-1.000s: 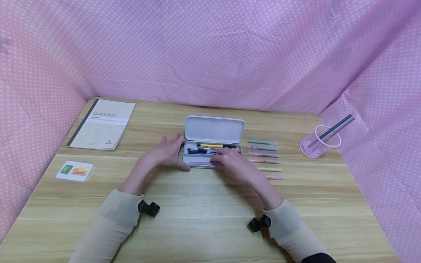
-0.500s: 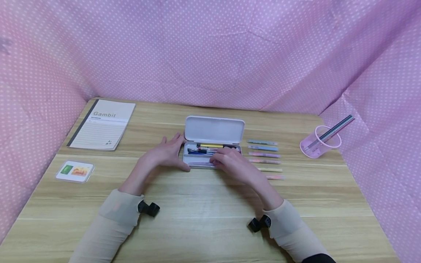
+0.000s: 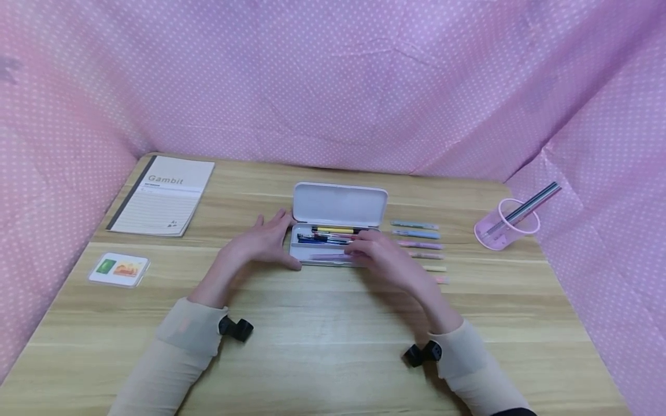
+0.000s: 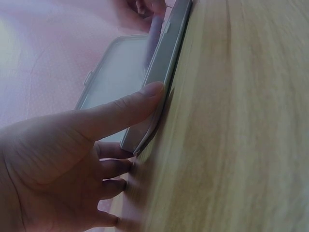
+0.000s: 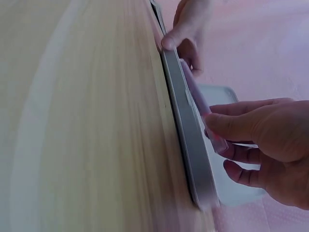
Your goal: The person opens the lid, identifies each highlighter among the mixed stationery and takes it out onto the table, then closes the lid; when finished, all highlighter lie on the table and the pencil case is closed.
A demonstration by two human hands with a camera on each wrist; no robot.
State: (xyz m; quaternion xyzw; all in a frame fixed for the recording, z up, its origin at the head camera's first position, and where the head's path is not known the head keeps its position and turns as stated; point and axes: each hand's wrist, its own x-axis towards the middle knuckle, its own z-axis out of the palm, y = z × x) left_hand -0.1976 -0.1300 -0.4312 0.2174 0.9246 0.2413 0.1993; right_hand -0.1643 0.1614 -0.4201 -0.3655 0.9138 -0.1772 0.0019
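A white pencil case (image 3: 304,254) lies with its lid (image 3: 340,205) raised, several pens (image 3: 333,230) in its back section. My right hand (image 3: 385,260) pinches a purple pen (image 5: 194,87) between thumb and fingers, near one end, over the front section of the case. In the right wrist view the pen runs along the case's front wall. At the case's left end, my left hand (image 3: 262,241) spreads its fingers; its thumb (image 4: 130,108) touches the front wall in the left wrist view.
Several pastel pens (image 3: 416,234) lie in a column right of the case, partly behind my right hand. A pink pen cup (image 3: 491,231) holding dark pencils stands far right. A notebook (image 3: 161,199) and a small card-like case (image 3: 119,270) lie on the left.
My right hand has shifted right and slightly up, taking the purple pen with it and uncovering more of the pens in the case. My left hand stays in place.
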